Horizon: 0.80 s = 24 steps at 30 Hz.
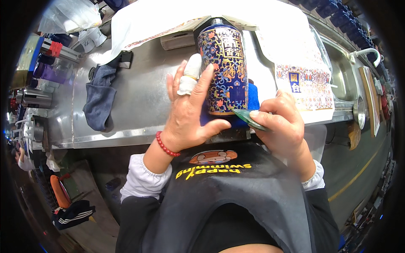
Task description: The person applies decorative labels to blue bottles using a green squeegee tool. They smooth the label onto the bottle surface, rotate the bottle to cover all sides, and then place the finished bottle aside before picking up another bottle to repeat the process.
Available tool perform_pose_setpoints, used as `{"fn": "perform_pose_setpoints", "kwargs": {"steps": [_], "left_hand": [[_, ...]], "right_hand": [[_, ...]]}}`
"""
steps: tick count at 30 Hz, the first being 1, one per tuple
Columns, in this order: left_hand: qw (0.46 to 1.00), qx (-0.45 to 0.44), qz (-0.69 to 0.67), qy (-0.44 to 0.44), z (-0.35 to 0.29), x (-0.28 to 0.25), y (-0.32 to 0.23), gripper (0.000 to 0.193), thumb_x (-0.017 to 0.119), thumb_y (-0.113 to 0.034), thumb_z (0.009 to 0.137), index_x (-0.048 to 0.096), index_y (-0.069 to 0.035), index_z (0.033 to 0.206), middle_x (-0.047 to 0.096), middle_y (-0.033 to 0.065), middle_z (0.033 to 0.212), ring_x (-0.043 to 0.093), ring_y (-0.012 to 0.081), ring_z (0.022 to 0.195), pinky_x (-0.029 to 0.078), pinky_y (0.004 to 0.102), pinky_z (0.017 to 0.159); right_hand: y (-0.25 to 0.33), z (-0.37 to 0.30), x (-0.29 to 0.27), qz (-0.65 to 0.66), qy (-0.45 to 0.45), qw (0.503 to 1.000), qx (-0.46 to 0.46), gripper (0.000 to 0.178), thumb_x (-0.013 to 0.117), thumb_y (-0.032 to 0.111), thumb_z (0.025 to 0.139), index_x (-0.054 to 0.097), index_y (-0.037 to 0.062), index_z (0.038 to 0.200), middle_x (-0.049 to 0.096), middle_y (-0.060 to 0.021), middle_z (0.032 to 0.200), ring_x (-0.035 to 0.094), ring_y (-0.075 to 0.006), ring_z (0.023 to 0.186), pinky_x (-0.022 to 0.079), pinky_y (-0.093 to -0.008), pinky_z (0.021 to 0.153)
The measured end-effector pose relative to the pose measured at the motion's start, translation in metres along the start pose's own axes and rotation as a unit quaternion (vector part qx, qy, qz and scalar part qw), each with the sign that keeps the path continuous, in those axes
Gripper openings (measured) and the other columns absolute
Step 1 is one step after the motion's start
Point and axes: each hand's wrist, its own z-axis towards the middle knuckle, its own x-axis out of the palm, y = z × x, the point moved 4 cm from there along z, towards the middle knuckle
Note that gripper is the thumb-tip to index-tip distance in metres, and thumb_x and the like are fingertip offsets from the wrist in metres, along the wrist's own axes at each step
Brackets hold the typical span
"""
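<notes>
A dark blue bottle (227,71) with a colourful floral pattern and gold-edged characters lies on its side, its silver neck pointing away from me. My left hand (183,107) is open at the bottle's left side, fingers spread, the index fingertip overlapping the bottle's edge. White wrapping covers one of its fingers, and a red bead bracelet (166,143) circles the wrist. In my right hand (280,120) a flat green scraper (246,117) is pinched between thumb and fingers. Its pointed corner meets the bottle's lower end; whether it presses there I cannot tell.
Printed floral sheets (304,86) lie right of the bottle on the steel worktop (145,90). A grey-blue cloth (100,99) rests at the left. Something blue (253,96) sits beside the bottle's base. At far right is a sink (344,67) with a white tap (368,54).
</notes>
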Motion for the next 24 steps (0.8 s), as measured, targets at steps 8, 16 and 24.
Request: {"fn": "perform_pose_setpoints", "kwargs": {"steps": [8, 16, 24], "left_hand": [[0.98, -0.038, -0.192, -0.022, -0.013, 0.02, 0.021, 0.086, 0.059, -0.047, 0.099, 0.025, 0.008, 0.156, 0.046, 0.0233, 0.153, 0.04, 0.0322, 0.143, 0.006, 0.0495, 0.124], [0.949, -0.107, -0.295, 0.009, -0.029, 0.023, 0.035, 0.098, 0.069, -0.041, 0.089, 0.019, 0.008, 0.158, 0.035, 0.0317, 0.154, 0.031, 0.0453, 0.144, 0.019, 0.0526, 0.121], [0.993, -0.042, 0.106, -0.02, -0.013, 0.003, 0.014, 0.094, 0.079, -0.045, 0.075, 0.044, 0.002, 0.149, 0.056, 0.025, 0.139, 0.029, 0.0493, 0.145, 0.002, 0.069, 0.117]], "right_hand": [[0.0, 0.001, 0.003, -0.009, -0.016, 1.0, -0.005, 0.048, 0.079, 0.003, 0.053, 0.071, 0.0094, 0.1, 0.061, -0.0036, 0.088, 0.053, -0.0223, 0.07, 0.04, -0.0377, 0.07], [0.024, 0.027, 0.0, -0.001, 0.132, 0.987, -0.094, 0.023, 0.071, 0.024, 0.071, 0.07, 0.0143, 0.092, 0.055, 0.0006, 0.086, 0.053, -0.0181, 0.072, 0.041, -0.0399, 0.074], [0.018, 0.043, 0.006, 0.086, 0.124, 0.983, -0.105, 0.019, 0.069, 0.021, 0.073, 0.067, 0.0144, 0.091, 0.052, 0.0006, 0.086, 0.054, -0.0175, 0.078, 0.04, -0.0388, 0.077]]}}
